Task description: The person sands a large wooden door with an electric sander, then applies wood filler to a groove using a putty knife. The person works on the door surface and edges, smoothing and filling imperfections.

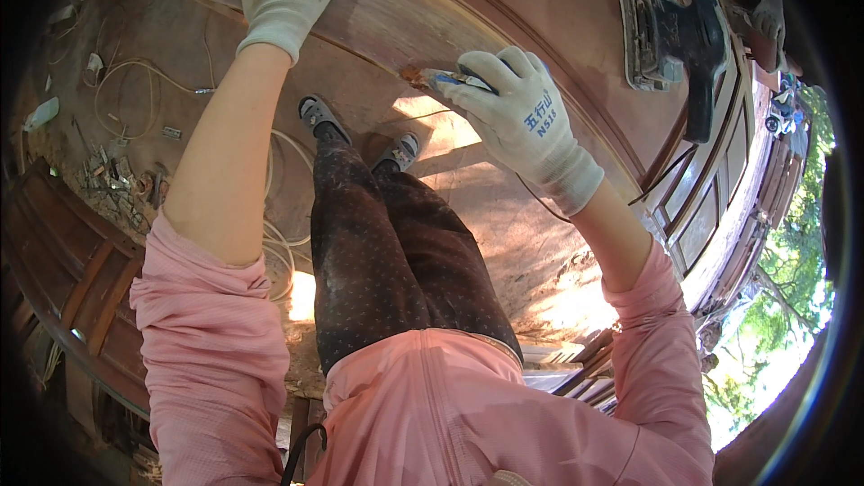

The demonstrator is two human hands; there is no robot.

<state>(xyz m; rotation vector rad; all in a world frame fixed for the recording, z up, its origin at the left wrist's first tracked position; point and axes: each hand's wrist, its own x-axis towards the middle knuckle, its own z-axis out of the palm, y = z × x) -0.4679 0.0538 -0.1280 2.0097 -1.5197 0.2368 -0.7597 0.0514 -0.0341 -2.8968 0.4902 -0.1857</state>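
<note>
Right at the near edge of the big brown wooden panel (387,22), there's a small blue-and-dark tool (457,79), its working end by a rough orange-brown patch (414,77), though I can't quite tell if they touch; the gloved right hand (531,121) has thumb and fingers clamped on it, so it pokes out leftward from the fingertips, long axis running pretty much sideways, while the panel slants from upper left to lower right; the right hand's obviously the nearer one, since the gloved left hand (290,0) is well off up-left over the panel's edge, fingertips out of frame, so no clue whether they're apart or together; further out, a black sander (670,22) sits on the panel to the right, and another person's gloved hand (769,20) shows beyond it; wood scraps (121,175) litter the floor on the left.
</note>
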